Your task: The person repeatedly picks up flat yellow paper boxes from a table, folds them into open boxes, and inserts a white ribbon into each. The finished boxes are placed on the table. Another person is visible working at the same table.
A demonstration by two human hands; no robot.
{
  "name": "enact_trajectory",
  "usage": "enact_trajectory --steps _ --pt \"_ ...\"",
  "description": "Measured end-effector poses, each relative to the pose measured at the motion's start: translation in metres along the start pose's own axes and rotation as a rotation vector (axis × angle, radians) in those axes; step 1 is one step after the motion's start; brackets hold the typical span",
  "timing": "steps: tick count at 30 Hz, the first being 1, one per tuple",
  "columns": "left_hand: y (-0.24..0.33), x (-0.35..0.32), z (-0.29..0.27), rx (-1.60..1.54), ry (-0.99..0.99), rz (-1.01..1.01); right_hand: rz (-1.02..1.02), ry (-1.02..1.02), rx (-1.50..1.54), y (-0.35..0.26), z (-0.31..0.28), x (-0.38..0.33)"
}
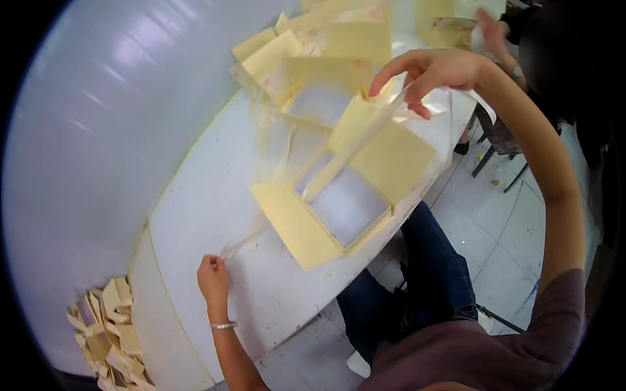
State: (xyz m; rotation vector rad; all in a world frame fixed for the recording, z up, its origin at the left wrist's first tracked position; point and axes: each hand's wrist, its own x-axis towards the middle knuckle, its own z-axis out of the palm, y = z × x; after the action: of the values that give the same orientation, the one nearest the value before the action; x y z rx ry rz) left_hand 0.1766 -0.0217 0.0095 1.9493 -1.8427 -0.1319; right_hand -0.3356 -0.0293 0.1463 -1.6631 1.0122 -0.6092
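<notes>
A pale yellow box point(352, 207) with a whitish inside lies open on the table below my hands, its wide yellow flaps spread out. My left hand point(213, 280), with a bangle at the wrist, is closed in a pinch on the end of a thin pale ribbon point(244, 241) left of the box. Above the box's far right side, my right hand point(437, 72) has its fingers bent round a second pale ribbon point(362, 143). That ribbon slants down to the box's inside and is blurred by motion.
More yellow boxes point(319, 45) are heaped at the far side of the white table point(189, 215). Small yellow box pieces point(111, 332) pile up at the lower left. Another person's hand point(493, 39) is at the far right, near a dark stool point(499, 137).
</notes>
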Motion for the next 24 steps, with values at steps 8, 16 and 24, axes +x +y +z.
enact_trajectory --steps 8,16,24 --pt "0.001 -0.011 0.007 0.118 -0.081 -0.073 -0.736 0.036 0.946 0.04 -0.011 -0.065" --pt "0.069 -0.039 -0.026 -0.065 0.148 0.298 -0.358 0.637 -0.125 0.003 0.022 -0.062" --pt "0.173 -0.074 -0.023 -0.795 -0.851 0.017 -0.392 0.071 -0.613 0.001 0.102 0.007"
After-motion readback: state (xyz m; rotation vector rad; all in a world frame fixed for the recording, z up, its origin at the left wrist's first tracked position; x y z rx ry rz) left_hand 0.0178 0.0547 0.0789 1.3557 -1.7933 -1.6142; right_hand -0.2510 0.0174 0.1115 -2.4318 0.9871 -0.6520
